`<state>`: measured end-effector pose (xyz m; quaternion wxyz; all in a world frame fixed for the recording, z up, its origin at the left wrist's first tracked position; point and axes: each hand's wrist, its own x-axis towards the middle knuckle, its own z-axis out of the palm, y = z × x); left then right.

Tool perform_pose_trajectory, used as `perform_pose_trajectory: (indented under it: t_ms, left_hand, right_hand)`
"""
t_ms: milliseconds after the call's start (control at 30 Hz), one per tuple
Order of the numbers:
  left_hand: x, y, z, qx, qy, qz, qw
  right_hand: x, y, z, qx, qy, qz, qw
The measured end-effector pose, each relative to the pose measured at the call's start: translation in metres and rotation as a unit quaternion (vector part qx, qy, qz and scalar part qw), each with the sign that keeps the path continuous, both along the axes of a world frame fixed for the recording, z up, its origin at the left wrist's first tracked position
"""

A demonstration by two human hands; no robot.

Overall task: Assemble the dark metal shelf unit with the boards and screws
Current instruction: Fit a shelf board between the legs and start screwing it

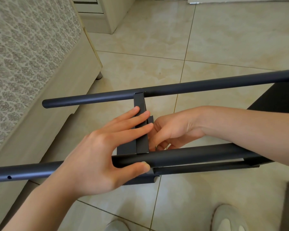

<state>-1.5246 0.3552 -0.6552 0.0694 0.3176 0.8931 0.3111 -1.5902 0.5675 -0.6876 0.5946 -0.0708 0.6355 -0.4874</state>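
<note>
Down at the bottom edge of the frame, your 2 pale grey shoes (227,219) stand on the glossy beige tiled floor (157,39). Just above them, the dark metal shelf frame lies on its side across the middle. Your left hand (103,157) comes in from the lower left, its thumb pressing the near round dark tube (32,171) and its straight fingers laid flat over the flat dark metal crossbar (142,140) that joins the 2 tubes. Your right hand (175,129) reaches in from the right, close to the left one. Its fingers are curled against the crossbar's right edge, but you cannot tell whether they grip anything. Beyond lies the far round dark tube (207,86). A cream bed with a patterned mattress (23,47) fills the upper left.
</note>
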Motion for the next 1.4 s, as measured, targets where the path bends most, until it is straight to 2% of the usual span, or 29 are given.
perform_pose_trajectory:
  t_ms: [833,1033,1400]
  left_hand:
    - [-0.0001,-0.0005,0.0003,-0.003,0.005,-0.001,1.000]
    - [0.0002,-0.0009,0.0006,-0.005,0.003,0.000,1.000]
    - [-0.0006,-0.0012,-0.0010,0.000,0.005,-0.001,1.000]
  right_hand:
    - [0.0023,-0.0008,-0.0020,-0.001,-0.012,-0.009,1.000]
    - [0.0030,-0.0017,-0.0037,-0.028,-0.019,-0.028,0.999]
    - [0.0039,-0.0062,-0.0014,0.006,-0.018,-0.016,1.000]
